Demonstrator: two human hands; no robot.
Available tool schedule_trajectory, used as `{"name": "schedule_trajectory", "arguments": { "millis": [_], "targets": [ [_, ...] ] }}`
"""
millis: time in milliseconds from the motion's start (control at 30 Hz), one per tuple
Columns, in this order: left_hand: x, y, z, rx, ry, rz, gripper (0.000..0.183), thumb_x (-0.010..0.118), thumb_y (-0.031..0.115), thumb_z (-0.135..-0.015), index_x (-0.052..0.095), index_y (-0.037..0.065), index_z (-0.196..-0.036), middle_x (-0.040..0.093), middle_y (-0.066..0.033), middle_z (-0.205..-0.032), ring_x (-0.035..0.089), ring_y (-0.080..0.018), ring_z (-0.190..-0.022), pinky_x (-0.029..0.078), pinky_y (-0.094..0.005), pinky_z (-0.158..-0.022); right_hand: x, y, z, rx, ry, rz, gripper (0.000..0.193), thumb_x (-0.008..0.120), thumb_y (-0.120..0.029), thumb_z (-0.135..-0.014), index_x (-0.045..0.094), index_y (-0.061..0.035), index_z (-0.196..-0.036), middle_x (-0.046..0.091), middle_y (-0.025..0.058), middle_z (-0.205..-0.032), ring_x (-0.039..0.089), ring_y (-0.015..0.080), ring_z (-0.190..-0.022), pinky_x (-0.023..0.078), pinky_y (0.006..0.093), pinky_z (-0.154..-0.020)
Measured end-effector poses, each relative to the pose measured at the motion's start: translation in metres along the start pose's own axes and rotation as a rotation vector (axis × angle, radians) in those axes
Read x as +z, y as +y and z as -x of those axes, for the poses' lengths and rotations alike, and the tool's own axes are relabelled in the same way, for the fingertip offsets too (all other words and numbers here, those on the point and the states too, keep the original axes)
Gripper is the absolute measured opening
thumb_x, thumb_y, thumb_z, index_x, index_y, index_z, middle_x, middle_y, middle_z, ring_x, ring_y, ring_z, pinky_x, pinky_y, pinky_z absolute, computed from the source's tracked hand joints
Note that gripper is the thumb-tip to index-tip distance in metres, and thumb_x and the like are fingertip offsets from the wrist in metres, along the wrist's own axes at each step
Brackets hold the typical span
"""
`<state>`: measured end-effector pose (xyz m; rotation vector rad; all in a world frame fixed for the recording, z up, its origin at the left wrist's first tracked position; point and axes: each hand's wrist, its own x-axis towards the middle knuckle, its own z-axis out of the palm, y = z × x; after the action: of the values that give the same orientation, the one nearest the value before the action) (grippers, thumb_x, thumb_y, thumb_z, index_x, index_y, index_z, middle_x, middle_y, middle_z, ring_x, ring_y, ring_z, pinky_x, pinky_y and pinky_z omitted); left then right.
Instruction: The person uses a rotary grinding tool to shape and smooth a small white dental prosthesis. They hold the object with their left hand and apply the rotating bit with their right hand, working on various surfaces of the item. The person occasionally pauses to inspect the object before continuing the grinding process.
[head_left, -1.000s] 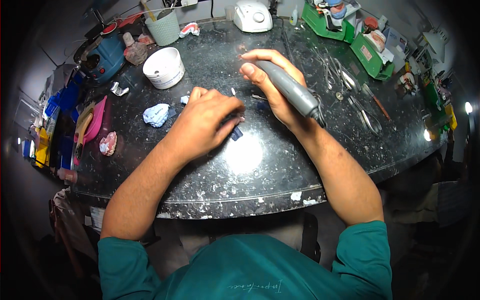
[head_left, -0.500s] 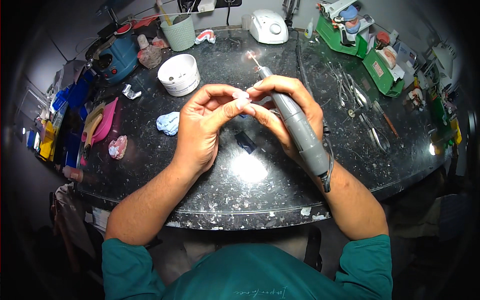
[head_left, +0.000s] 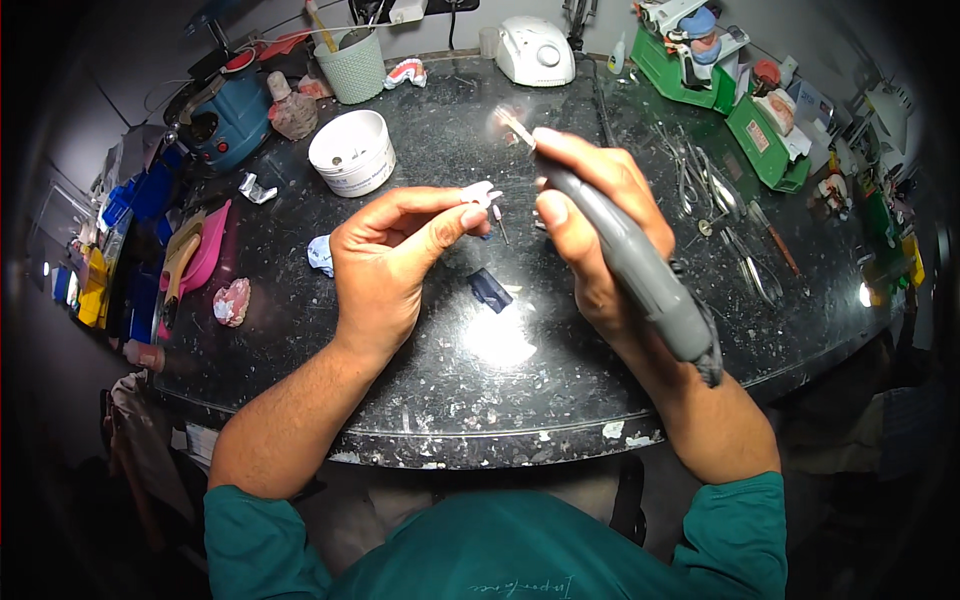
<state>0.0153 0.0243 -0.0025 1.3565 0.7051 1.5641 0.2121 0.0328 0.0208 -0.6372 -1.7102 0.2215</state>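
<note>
Beyond the desk's near edge (head_left: 500, 448), our left hand (head_left: 385, 258) pinches a pale piece (head_left: 479, 193); our right hand (head_left: 590, 258) grips a handpiece (head_left: 645, 275); its bit (head_left: 515, 127) slipping could nick us.

- Left hand (head_left: 385, 245) at ten o'clock, thumb and forefinger pinched
- Right hand (head_left: 638, 205) at two o'clock, fingers curled
- Forearms (head_left: 290, 415) at eight and four

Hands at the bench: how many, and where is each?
2: the left hand, left of centre, pinching a small pale piece; the right hand, right of centre, gripping a grey handpiece.
</note>
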Motion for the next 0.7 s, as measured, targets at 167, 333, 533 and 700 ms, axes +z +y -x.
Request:
{"name": "schedule_trajectory", "arguments": {
  "millis": [167, 333, 533, 700],
  "targets": [
    [0.001, 0.003, -0.002, 0.002, 0.027, 0.071, 0.012, 0.073, 0.000, -0.090, 0.074, -0.002, -0.102, 0.075, -0.0120, -0.095, 0.072, -0.0163, -0.087, 0.057, -0.0281, -0.083, 0.011, 0.003, 0.010, -0.215, -0.072, -0.068, 0.041, 0.073, -0.001, -0.079, 0.060, 0.0041, -0.117, 0.069, 0.0221, -0.109, 0.069, 0.0336, -0.111, 0.050, 0.0494, -0.105],
    [-0.001, 0.003, 0.000, 0.013, 0.066, 0.028, 0.012, 0.074, -0.001, -0.090, 0.074, -0.003, -0.101, 0.075, -0.0118, -0.095, 0.071, -0.0157, -0.087, 0.056, -0.0281, -0.084, 0.016, 0.008, 0.014, -0.250, -0.143, -0.144, 0.040, 0.073, 0.008, -0.076, 0.057, 0.0060, -0.113, 0.066, 0.0196, -0.101, 0.071, 0.0371, -0.104, 0.058, 0.0514, -0.096],
    [-0.001, 0.004, 0.000, 0.010, 0.070, 0.025, 0.013, 0.074, -0.002, -0.089, 0.074, -0.003, -0.101, 0.075, -0.0113, -0.095, 0.071, -0.0148, -0.088, 0.055, -0.0273, -0.084, 0.016, 0.001, 0.016, -0.216, -0.142, -0.123, 0.041, 0.073, 0.008, -0.076, 0.056, 0.0054, -0.113, 0.064, 0.0207, -0.102, 0.070, 0.0381, -0.103, 0.058, 0.0516, -0.095],
    [-0.004, 0.004, 0.001, 0.041, 0.054, 0.027, 0.011, 0.073, -0.002, -0.090, 0.074, -0.003, -0.101, 0.075, -0.0120, -0.096, 0.072, -0.0157, -0.090, 0.057, -0.0278, -0.085, 0.019, 0.000, 0.016, -0.209, -0.086, -0.147, 0.041, 0.080, 0.006, -0.070, 0.062, 0.0017, -0.106, 0.067, 0.0191, -0.103, 0.071, 0.0374, -0.107, 0.061, 0.0376, -0.083]
  ]
}}
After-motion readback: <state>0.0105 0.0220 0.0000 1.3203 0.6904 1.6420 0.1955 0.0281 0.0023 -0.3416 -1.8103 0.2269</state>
